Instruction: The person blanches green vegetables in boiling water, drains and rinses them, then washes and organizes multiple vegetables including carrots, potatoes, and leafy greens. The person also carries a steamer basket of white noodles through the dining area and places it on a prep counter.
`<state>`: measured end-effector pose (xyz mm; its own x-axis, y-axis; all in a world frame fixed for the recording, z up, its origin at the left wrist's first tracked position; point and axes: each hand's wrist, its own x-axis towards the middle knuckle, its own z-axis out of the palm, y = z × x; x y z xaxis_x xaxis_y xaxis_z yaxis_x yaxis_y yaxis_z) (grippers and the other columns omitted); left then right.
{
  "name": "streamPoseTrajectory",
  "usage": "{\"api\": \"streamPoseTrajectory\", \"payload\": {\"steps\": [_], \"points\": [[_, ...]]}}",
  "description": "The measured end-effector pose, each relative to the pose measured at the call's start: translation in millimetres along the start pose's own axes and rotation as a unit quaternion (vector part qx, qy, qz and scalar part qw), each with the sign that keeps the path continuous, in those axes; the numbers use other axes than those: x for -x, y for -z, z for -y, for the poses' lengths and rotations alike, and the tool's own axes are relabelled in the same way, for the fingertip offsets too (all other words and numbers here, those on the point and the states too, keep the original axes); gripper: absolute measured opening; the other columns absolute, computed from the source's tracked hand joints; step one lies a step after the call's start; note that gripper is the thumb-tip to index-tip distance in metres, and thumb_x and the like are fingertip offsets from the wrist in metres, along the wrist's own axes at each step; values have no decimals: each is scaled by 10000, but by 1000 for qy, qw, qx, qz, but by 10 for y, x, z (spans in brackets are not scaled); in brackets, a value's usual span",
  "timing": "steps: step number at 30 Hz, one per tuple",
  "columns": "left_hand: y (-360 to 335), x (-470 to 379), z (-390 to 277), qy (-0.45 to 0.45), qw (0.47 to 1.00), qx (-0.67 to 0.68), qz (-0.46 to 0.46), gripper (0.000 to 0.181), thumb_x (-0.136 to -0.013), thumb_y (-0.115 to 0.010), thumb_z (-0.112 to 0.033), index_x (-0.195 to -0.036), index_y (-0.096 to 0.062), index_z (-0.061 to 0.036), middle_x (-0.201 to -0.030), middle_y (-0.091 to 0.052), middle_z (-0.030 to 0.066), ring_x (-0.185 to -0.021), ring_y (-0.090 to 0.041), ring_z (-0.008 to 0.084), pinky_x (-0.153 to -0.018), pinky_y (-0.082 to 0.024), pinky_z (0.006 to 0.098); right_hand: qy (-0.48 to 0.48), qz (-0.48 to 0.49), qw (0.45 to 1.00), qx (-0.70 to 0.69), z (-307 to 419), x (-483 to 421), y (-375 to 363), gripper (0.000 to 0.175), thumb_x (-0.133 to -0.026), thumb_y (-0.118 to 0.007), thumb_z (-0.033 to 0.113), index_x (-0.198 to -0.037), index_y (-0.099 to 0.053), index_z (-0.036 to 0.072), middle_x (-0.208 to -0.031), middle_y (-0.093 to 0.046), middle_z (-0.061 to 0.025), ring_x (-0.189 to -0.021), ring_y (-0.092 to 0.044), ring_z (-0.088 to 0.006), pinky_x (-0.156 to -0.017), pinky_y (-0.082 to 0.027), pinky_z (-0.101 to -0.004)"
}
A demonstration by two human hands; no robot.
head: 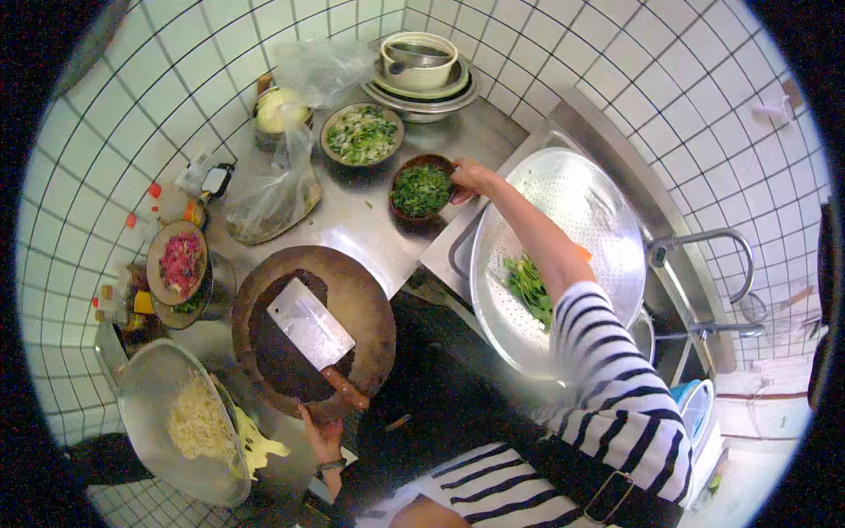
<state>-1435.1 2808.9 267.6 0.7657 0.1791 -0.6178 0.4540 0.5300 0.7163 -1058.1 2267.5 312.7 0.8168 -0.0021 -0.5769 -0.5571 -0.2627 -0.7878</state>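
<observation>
At the right rim of a dark bowl of chopped greens (421, 191), my right hand (470, 179) grips the edge. My left hand (321, 439) touches the near rim of a round wooden chopping board (373, 310); whether its fingers hold the board is unclear. A cleaver with a wooden handle (311, 323) lies flat on the board, its blade towards the back left. Behind the dark bowl stands a bowl of chopped pale and green vegetables (362, 135). My right arm passes over a large perforated metal colander (561, 191) with leafy greens (528, 284) in it.
A metal basin (142, 396) of pale shreds stands at the lower left. Beyond the board are a plate of pinkish-red food (181, 261) and a plastic bag (270, 198). Stacked bowls (422, 79) stand at the back. A sink with a faucet (739, 247) lies right.
</observation>
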Motion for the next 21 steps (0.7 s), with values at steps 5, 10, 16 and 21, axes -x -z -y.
{"api": "streamPoseTrajectory", "payload": {"steps": [5, 10, 16, 21], "points": [[213, -192, 111, 96, 991, 93, -22, 456, -852, -626, -451, -1129, -542, -98, -1098, -576, 59, -958, -566, 227, -833, -478, 385, -48, 1, 999, 19, -404, -640, 76, 172, -761, -612, 122, -913, -661, 57, -782, -668, -81, -592, -641, -239, -471, -571, -384], [273, -193, 243, 94, 961, 240, -95, 419, -855, -637, -392, -1139, -553, -96, -1139, -579, 66, -1013, -562, 244, -879, -472, 425, 6, -44, 999, 11, -617, -1114, 265, 226, -739, -609, 226, -866, -644, 42, -769, -657, -118, -545, -617, -258, -432, -536, -406], [25, 4, 269, 226, 924, 278, -136, 453, -863, -621, -398, -1146, -546, -52, -1211, -562, 96, -1120, -520, 266, -929, -445, 437, 363, -200, 845, 338, 55, -133, 419, 453, -715, -570, 162, -1154, -578, 48, -969, -644, -218, -874, -626, -386, -787, -511, -450], [-199, 274, 314, 269, 960, 59, -49, 436, -912, -549, -392, -1098, -579, 1, -1129, -616, 130, -1024, -590, 248, -876, -481, 389, 372, -202, 863, 274, -182, 1844, 884, 350, -845, -529, 142, -1187, -573, 81, -948, -656, -194, -848, -645, -348, -768, -522, -412]]}}
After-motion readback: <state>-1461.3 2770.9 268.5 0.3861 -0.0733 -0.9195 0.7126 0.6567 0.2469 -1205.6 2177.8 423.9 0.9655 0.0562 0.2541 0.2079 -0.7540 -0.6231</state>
